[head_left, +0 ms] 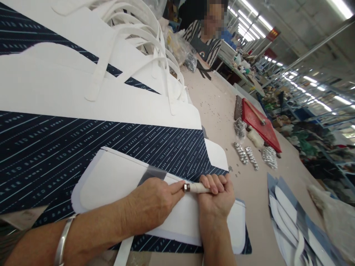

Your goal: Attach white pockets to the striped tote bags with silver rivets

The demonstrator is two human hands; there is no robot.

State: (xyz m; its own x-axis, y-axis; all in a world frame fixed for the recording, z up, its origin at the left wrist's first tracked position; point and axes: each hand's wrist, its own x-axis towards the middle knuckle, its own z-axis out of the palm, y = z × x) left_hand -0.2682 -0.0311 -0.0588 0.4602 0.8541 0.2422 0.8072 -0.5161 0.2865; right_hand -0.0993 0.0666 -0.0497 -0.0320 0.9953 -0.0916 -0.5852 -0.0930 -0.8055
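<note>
My right hand (216, 194) is closed around the pale, wrapped handle of a tool (201, 187) with a short metal end. My left hand (155, 201) reaches in from the left, its fingertips pressed together right beside that metal end; whether they pinch anything is hidden. Beneath both hands lies a white panel (111, 175) with rounded corners, a pale lilac border and a grey strip across it. That panel rests on navy fabric (83, 147) printed with slanted lines and lettering. From under my left forearm a white strap (124, 251) extends downward.
White panels with looped straps (133, 29) cover the upper left. To the right lie a red board (259, 122) with a hammer (262, 120) on it, wrapped bundles (252, 158) and stacked white-and-grey pieces (296, 221). Across the table is a person in striped sleeves (215, 51).
</note>
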